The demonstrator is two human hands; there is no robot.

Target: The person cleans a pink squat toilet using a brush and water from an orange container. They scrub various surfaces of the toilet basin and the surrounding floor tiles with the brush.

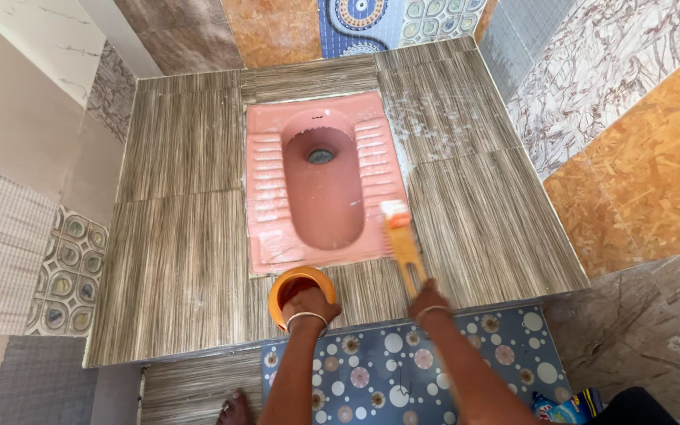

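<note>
Squat toilet pan (326, 185): pink, set flush in a raised platform (175, 260) of brown streaked tiles; ribbed foot rests on both long sides, drain hole at the far end of the bowl. All places below are given from this pan.

Brush (401, 240): orange handle, pale bristle head, lying across the pan's near right corner with the head on the rim. The handle runs back toward the person.

Right hand (428, 301): just beyond the pan's near right corner, fingers closed around the end of the brush handle. Thin bangle on the wrist.

Mug (301, 293): orange, round, standing on the platform just in front of the pan's near edge, touching or nearly touching it.

Left hand (310, 303): over the mug's near side, fingers curled onto its rim or handle; the exact grip is hidden by the hand itself. Bangle on the wrist.

Step tile (403, 362): blue with white dots and flower shapes, in front of the platform, below the pan.

Package (564, 409): small, blue with red and yellow patches, lying on the floor well to the near right of the pan, beside the step tile; partly cut off by the picture's edge.

Foot (236, 409): bare toes, near left of the pan, below the platform edge.

Walls: mixed tiles, orange, marbled and blue patterned, beyond and right of the pan.
</note>
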